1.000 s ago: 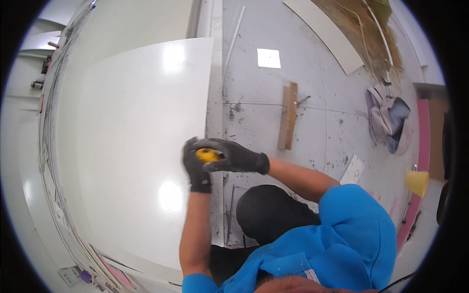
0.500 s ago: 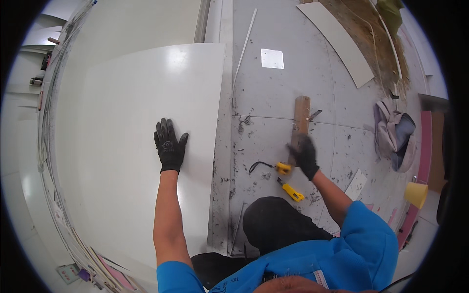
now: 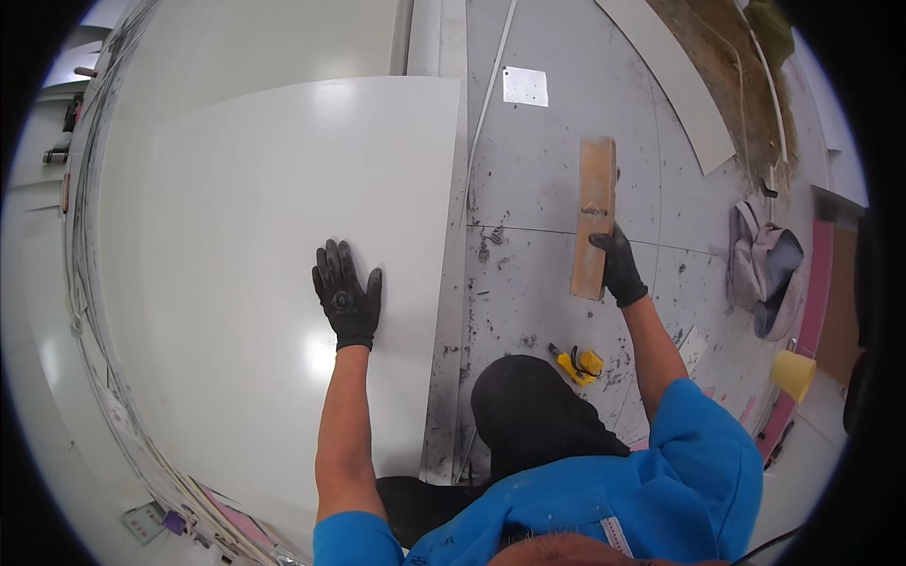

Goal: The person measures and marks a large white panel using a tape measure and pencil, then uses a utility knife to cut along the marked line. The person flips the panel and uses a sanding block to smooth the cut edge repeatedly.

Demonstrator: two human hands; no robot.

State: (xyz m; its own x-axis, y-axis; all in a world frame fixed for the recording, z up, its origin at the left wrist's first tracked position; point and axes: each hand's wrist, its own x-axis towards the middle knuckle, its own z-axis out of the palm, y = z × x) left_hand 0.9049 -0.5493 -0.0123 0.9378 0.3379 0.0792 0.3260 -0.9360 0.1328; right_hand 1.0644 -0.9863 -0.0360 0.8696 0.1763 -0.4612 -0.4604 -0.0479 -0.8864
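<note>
The left hand (image 3: 346, 292) lies flat on the white board (image 3: 236, 208), likely steadying it; the right hand (image 3: 620, 272) grips a wooden plane (image 3: 596, 179) by its nearer half.

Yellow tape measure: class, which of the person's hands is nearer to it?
Right. The right hand, holding the wooden tool, is just beyond the yellow tape measure; the left hand rests on the white panel, farther off to its left.

The grey floor (image 3: 543, 179) is strewn with dark shavings (image 3: 492, 241). A thin white strip (image 3: 490, 99) follows its left edge, a small white square (image 3: 525, 86) lies near the far end, a mauve-grey bag (image 3: 755, 269) near the right edge; nearer lie a yellow knife (image 3: 567, 363) and yellow tape measure (image 3: 593, 360), bunched together.
</note>
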